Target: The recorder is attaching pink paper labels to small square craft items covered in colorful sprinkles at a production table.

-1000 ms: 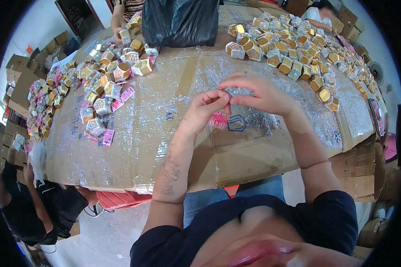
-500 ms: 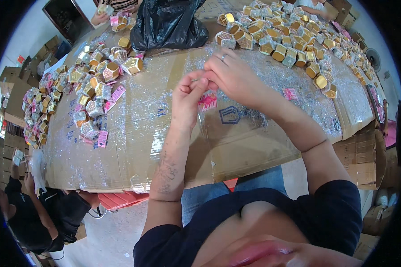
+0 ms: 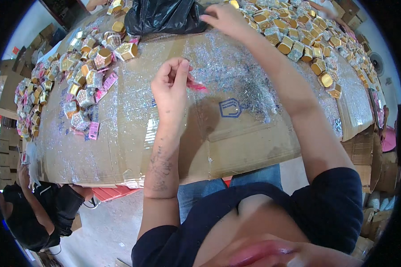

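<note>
My left hand [image 3: 173, 80] is closed, thumb pressed on bent fingers, above the middle of the cardboard-covered table. A small pink card [image 3: 198, 86] sticks out from it on the right, mostly hidden by the fingers. My right hand [image 3: 229, 20] is stretched to the far side with thumb and fingers apart and nothing visible in it. It is beside a black plastic bag [image 3: 162, 20], at the near-left end of a large heap of faceted pieces [image 3: 294, 38] with gold ends and glittery, clear-wrapped sides. Whether it touches the bag, I cannot tell.
A second heap of similar pieces [image 3: 87, 62] with pink cards [image 3: 93, 130] lies on the left. Silver glitter is strewn over the cardboard [image 3: 249, 142]. A person in black [image 3: 26, 218] works at the left; other people's hands show at the far edge. A red stool [image 3: 113, 193] stands below.
My hands were together at the pink card. Now the right hand has let go and moved far and up toward the bag, while the left has shifted slightly left with the card.
</note>
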Demonstrator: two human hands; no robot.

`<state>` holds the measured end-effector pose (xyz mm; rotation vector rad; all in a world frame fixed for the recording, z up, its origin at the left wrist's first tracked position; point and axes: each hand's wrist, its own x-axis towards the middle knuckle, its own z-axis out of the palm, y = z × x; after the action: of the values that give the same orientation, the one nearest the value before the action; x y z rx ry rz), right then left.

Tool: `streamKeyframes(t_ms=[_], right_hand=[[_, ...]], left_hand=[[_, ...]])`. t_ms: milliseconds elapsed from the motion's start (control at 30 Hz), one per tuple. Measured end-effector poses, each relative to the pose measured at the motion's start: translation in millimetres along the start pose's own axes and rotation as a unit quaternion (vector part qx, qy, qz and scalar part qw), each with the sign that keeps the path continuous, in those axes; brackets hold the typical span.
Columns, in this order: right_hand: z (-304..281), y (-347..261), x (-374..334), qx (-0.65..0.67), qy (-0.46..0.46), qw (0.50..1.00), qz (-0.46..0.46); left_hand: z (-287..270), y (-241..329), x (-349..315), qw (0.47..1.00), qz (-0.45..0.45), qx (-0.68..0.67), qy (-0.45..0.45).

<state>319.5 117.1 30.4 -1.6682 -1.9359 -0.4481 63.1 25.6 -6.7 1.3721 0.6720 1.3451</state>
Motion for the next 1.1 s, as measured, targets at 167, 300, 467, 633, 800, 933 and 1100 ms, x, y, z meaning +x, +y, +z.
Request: streamKeyframes(t_ms=[167, 300, 467, 633, 800, 933, 1100], right_hand=[[46, 84, -13, -0.271, -0.148, 0.949, 0.059], [33, 41, -5, -0.220, -0.302, 0.924, 0.086], [13, -7, -44, 0.479, -0.009, 0.838, 0.262], [-30, -88, -68, 0.804, -0.075, 0.470, 0.355], [-36, -93, -86, 0.880, -0.133, 0.350, 0.292], [-41, -106, -90, 0.861, -0.114, 0.388, 0.308], [-44, -110, -94, 0.870, -0.102, 0.402, 0.267]], left_hand=[[-4, -4, 1, 0.997, -0.041, -0.061, -0.014], [-13, -1, -1, 0.996, -0.052, -0.070, -0.005], [-2, -1, 2, 0.994, -0.063, -0.084, -0.014], [-2, 1, -5, 0.999, 0.013, 0.045, -0.016], [4, -5, -7, 0.989, 0.094, 0.118, -0.006], [4, 0, -10, 0.990, 0.097, 0.101, 0.010], [4, 1, -10, 0.980, 0.151, 0.129, 0.009]])
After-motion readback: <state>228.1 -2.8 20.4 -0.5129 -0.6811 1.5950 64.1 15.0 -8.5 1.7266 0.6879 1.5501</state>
